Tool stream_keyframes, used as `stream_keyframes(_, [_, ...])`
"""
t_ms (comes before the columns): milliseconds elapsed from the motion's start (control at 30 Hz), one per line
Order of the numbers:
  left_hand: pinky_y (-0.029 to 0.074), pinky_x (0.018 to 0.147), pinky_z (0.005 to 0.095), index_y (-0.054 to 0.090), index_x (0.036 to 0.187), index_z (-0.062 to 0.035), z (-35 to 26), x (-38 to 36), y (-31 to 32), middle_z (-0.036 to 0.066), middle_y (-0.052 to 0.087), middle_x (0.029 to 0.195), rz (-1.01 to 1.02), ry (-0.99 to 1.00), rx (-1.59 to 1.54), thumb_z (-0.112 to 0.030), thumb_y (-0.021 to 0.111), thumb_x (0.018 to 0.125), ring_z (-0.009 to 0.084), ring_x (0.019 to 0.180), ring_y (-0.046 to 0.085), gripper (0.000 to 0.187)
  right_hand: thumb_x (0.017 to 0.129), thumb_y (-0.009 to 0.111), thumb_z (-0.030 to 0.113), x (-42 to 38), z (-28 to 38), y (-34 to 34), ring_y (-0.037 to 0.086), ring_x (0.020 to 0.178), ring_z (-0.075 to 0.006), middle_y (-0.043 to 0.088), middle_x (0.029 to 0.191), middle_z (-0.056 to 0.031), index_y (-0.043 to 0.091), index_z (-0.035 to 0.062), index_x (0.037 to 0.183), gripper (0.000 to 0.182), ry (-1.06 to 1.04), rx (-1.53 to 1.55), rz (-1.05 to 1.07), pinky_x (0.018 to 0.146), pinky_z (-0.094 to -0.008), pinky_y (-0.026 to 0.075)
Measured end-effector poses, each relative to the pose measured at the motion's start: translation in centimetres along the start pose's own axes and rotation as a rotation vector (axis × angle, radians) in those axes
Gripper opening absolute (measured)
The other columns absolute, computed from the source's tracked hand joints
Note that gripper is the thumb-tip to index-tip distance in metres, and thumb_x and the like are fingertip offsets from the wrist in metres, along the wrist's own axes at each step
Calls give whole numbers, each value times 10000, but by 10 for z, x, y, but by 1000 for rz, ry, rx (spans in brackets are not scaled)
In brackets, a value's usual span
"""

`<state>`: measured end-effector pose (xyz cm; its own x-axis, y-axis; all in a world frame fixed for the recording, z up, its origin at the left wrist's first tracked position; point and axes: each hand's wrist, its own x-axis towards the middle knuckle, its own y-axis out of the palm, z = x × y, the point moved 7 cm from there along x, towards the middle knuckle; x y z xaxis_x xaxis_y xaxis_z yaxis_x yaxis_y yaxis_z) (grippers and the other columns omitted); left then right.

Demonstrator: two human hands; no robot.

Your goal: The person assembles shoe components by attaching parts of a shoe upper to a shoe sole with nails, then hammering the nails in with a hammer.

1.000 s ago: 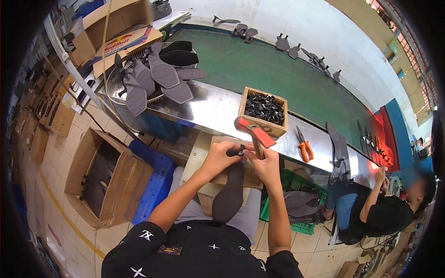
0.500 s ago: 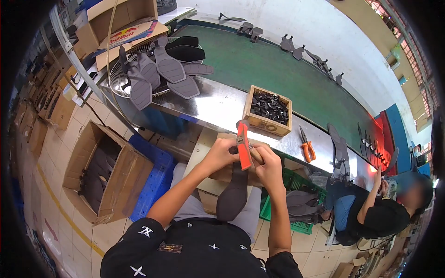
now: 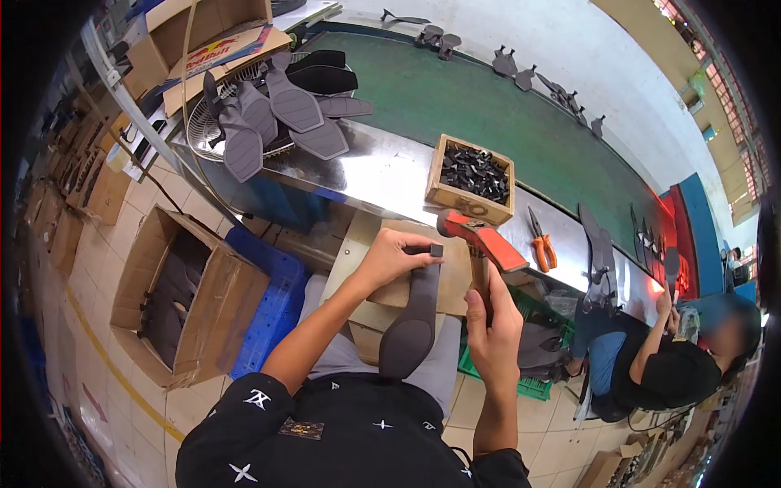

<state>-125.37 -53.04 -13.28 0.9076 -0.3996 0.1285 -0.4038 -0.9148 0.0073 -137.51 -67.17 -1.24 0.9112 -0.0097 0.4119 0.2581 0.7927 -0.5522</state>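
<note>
My left hand (image 3: 394,259) pinches a small black piece (image 3: 436,250) at the upper end of a dark grey sole-shaped part (image 3: 409,329). That part lies over a wooden board (image 3: 458,276) in front of my lap, its wide end toward me. In my right hand (image 3: 495,320) is the wooden handle of a hammer (image 3: 486,240) with a red-orange head, raised to the right of the part. Beyond the hammer, a wooden box (image 3: 472,207) full of small black pieces sits on the metal table edge.
Orange-handled pliers (image 3: 543,248) lie right of the box. A wire basket (image 3: 199,122) of grey parts stands back left, a cardboard box (image 3: 207,329) on the floor left. Green crates (image 3: 537,389) are at my right; farther right a person (image 3: 675,370) sits by a red-lit machine.
My right hand and the hammer have moved right, away from my left hand, and the hammer head has turned. The small black piece between my left fingers now shows clearly.
</note>
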Motion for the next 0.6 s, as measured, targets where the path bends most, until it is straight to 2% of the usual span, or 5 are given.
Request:
stream_keyframes(67, [512,686,221,763,1029,-3,3,1,1,19,742,854,7,-10,-24,-90,797,805,39,755,603,243,982,565,60,-3,-1,3,680,854,-253,668,1084,-225,500,-43,1375,411,-92,-100,-31,784,-338,525])
stream_keyframes(100, [512,688,222,763,1030,-3,2,0,2,19,742,854,7,5,1,-84,794,805,40,755,603,241,969,563,13,-4,-6,9,657,922,-385,634,1072,-250,467,-61,1364,413,-3,-85,93,793,-399,519])
stream_keyframes(367, [518,757,246,764,967,11,-7,-3,0,39,754,913,-24,38,88,-60,776,792,67,832,638,189,970,549,8,-15,-10,16,641,930,-418,615,1076,-263,449,-77,1372,423,-41,-116,95,805,-406,522])
stream_keyframes(500, [445,1014,344,406,1469,-28,-6,-11,-1,118,725,1133,5,118,404,-189,804,780,258,1150,636,812,969,561,24,-8,22,-7,661,1068,-378,644,1179,-258,510,-60,1342,386,-20,-158,65,900,-377,505])
stream_keyframes(600, [208,1194,476,144,1503,42,0,-12,2,126,630,1333,36,244,623,-353,789,783,322,1378,440,1044,947,556,4,-11,49,-45,675,881,-261,666,1107,-192,520,-57,1345,405,141,-103,95,846,-339,524])
